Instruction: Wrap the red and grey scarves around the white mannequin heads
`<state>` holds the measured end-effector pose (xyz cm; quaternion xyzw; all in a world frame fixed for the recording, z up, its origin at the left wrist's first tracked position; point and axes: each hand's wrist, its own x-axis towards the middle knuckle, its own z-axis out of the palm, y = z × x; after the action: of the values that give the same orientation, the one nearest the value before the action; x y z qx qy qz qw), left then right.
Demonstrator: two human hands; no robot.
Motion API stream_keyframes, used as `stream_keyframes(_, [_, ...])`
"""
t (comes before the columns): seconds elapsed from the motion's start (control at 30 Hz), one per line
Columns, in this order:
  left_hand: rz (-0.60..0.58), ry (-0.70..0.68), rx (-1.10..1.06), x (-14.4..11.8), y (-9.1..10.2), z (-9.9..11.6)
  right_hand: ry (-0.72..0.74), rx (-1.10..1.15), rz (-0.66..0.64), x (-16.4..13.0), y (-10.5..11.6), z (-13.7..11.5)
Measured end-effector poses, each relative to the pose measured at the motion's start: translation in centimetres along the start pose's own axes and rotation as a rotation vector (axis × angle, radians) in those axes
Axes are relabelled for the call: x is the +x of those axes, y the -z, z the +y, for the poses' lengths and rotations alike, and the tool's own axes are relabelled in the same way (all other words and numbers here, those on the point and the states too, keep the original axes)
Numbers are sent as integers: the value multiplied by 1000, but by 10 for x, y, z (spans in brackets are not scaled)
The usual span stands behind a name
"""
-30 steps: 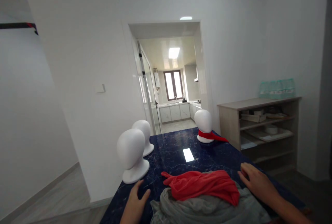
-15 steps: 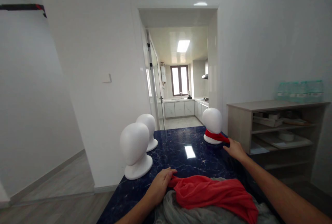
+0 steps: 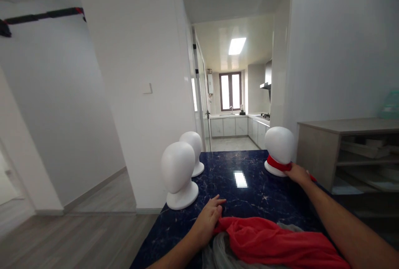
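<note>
At the far right of the table, a white mannequin head stands upright with a red cloth band around its neck. My right hand is closed on that band at the neck's right side, and a short red end shows beyond my wrist. My left hand lies with fingers stretched out, its palm side beside the edge of a bunched red scarf. Beneath the red scarf is a grey scarf, mostly covered.
Two bare white mannequin heads, a nearer one and one behind it, stand on the left of the dark blue marbled table. A wooden shelf unit is at the right. Beyond the table a doorway opens onto a kitchen.
My view has turned left, so everything sits further right. My right hand has moved closer to the neck along the red band. My left hand has slid slightly off the red scarf.
</note>
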<state>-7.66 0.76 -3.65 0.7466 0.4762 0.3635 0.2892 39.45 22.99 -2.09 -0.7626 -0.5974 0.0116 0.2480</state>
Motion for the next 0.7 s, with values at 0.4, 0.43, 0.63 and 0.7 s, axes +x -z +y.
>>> stream_keyframes(0.4, [49,-9,-3,4,-2,-3,110,187,-70,-64,20,-61])
stream_keyframes(0.43, [61,4,-7,4,-3,-4,125,219,-82,-74,21,-69])
stream_keyframes(0.63, [111,51,0,6,-4,-11,207,408,-177,-143,25,-119])
stream_keyframes(0.7, [116,42,-10,7,-3,-11,247,472,-211,-164,25,-133])
